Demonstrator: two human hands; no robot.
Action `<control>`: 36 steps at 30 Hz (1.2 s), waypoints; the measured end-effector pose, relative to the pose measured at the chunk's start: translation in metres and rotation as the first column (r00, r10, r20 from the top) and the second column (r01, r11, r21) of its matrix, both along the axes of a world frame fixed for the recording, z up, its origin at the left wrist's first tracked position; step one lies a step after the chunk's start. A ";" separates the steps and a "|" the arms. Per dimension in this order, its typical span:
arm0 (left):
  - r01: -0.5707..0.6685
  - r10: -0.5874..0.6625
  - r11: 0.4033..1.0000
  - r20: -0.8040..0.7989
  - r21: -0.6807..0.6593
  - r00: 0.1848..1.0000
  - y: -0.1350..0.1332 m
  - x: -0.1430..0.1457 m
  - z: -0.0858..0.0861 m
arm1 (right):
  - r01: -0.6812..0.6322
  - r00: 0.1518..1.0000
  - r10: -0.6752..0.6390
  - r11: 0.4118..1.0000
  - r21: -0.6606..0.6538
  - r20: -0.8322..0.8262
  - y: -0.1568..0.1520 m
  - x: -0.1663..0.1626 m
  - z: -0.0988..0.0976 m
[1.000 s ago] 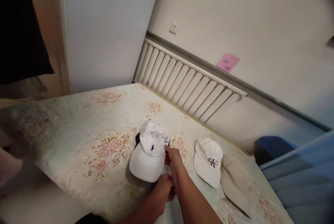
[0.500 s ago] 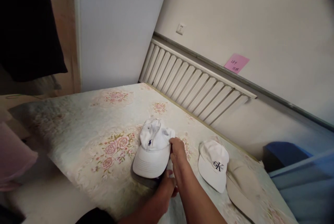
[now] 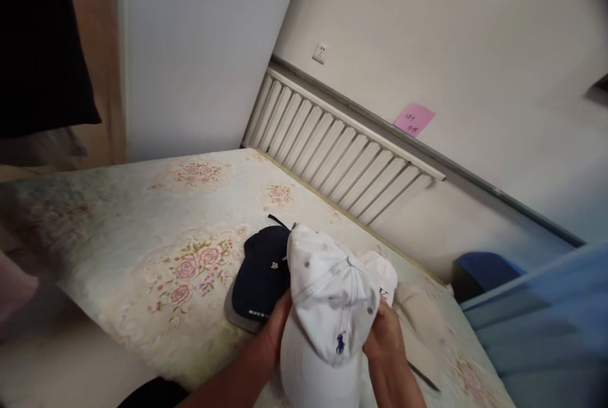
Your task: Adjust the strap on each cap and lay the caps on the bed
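Observation:
Both my hands hold a white cap [image 3: 327, 306] with a small blue horse logo, lifted above the bed close to the camera. My left hand [image 3: 275, 329] grips its left side and my right hand [image 3: 384, 335] grips its right side, fingers closed on the fabric. A navy cap [image 3: 261, 275] with a grey brim lies on the floral bed cover [image 3: 142, 237] just left of the lifted cap. Behind the lifted cap, a second white cap [image 3: 384, 275] shows only partly. A beige cap [image 3: 422, 319] lies to its right.
A slatted white headboard [image 3: 332, 148] runs along the wall behind the bed. A pink sticky note [image 3: 413, 119] and a socket [image 3: 319, 52] are on the wall. A blue object [image 3: 484, 272] sits at the right, beside the bed. Dark cloth [image 3: 38, 47] hangs at the upper left.
The white logo cap was lifted off the navy cap and brought toward me. Both hands now grip it, and the navy cap beneath is uncovered.

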State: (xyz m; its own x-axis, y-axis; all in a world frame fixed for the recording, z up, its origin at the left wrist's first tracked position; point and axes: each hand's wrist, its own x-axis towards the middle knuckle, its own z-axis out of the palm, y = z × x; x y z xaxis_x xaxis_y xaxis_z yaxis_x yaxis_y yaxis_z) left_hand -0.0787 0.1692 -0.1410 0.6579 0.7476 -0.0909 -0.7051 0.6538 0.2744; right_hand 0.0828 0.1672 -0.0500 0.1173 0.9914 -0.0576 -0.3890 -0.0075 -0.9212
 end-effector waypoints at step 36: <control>0.234 -0.128 0.882 -0.269 0.408 0.954 -0.073 -0.009 0.054 | -0.012 0.985 0.048 0.977 -0.212 0.164 -0.172 0.069 0.037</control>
State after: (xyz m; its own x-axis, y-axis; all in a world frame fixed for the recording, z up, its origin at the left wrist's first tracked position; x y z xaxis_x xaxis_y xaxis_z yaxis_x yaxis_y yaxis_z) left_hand -0.0879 0.0958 -0.0866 0.7859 0.6164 0.0488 -0.4691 0.5431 0.6964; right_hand 0.1519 -0.0050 -0.0129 0.1130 0.9625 -0.2466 -0.2264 -0.2167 -0.9496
